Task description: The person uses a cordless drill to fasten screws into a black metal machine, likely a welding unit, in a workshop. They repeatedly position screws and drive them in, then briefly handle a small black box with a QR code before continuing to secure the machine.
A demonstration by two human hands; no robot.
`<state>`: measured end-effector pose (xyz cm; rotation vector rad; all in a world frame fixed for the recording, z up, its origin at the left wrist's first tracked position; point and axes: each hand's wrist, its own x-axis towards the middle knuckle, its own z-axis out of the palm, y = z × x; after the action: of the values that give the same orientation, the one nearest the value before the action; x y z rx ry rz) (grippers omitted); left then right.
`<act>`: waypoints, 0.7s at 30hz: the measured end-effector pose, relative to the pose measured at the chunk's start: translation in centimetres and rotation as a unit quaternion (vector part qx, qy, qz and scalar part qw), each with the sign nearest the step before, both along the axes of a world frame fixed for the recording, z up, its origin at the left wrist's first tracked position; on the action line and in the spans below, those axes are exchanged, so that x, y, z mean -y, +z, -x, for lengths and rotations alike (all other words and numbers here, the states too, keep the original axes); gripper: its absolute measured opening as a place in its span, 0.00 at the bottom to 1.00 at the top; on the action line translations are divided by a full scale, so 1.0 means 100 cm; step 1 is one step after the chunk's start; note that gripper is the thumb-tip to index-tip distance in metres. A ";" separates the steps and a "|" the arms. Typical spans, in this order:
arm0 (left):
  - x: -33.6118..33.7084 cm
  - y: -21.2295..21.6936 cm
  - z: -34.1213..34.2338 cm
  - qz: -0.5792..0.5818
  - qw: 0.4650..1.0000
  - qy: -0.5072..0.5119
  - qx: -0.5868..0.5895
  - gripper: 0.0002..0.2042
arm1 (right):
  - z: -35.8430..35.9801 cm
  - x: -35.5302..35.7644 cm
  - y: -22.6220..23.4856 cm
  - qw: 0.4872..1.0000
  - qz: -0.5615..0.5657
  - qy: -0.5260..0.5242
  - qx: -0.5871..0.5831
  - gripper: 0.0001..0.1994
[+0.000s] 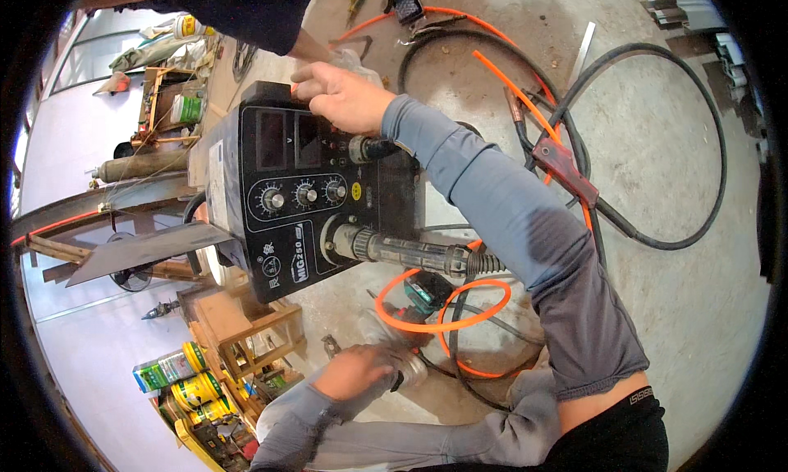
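Head view showed the person bent low over a concrete floor (673, 250), both forearms in grey sleeves. Nearest, at the lower edge, the left hand (355, 372) lay knuckles up with its fingers curled together around a small grey metal part (408, 367) at the end of a black cable; exactly how tightly it was clamped could not be told. Just beyond that hand, loops of orange hose (439, 324) circled a small green and black device (427, 291) on the floor.

Further out, the right arm stretched up and across the frame, elbow bent, to the black welding machine (308, 193). The right hand (341, 94) rested palm down on the machine's top edge, fingers held together and bent over it, touching the casing above the two dark display windows. Three knobs sat in a row on the front panel, and a thick torch connector (410, 252) stuck out below them.

Beyond the machine, a red ground clamp (566, 168) lay on black cables (657, 144) that looped widely over the floor. Farthest, another person's dark sleeve (246, 8) entered from the top left.
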<state>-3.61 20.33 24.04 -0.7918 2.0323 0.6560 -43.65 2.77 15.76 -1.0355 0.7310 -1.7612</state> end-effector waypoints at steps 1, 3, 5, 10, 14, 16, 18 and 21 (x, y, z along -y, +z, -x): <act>0.001 -0.001 0.001 -0.005 1.000 0.004 -0.019 0.26 | 0.000 -0.001 0.000 1.000 0.001 0.004 0.009 0.28; 0.002 -0.001 0.005 -0.011 0.998 0.012 -0.057 0.25 | -0.001 -0.001 -0.002 1.000 0.005 0.006 0.017 0.30; 0.004 0.007 0.021 -0.009 0.999 0.023 -0.048 0.25 | -0.002 0.000 -0.002 0.999 0.018 0.015 0.028 0.31; 0.009 0.008 0.019 0.013 0.999 0.013 -0.047 0.25 | -0.002 0.008 -0.006 0.999 0.051 0.013 -0.010 0.33; 0.008 0.009 0.019 0.004 0.999 0.003 -0.041 0.25 | 0.001 -0.002 0.004 0.998 0.026 0.050 0.019 0.32; 0.007 0.011 0.022 0.003 0.998 -0.001 -0.057 0.25 | 0.001 0.003 0.001 0.999 0.038 0.036 0.008 0.32; 0.005 0.006 0.018 0.002 0.997 0.003 -0.075 0.25 | -0.003 0.002 -0.001 0.999 0.028 0.014 -0.006 0.31; 0.001 0.012 0.029 0.016 0.997 -0.017 -0.075 0.25 | -0.004 -0.005 -0.003 0.998 0.007 -0.050 -0.045 0.30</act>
<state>-6.54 20.25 25.22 -0.7436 2.1932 0.6821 -43.24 3.28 15.50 -1.1112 0.8402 -1.8169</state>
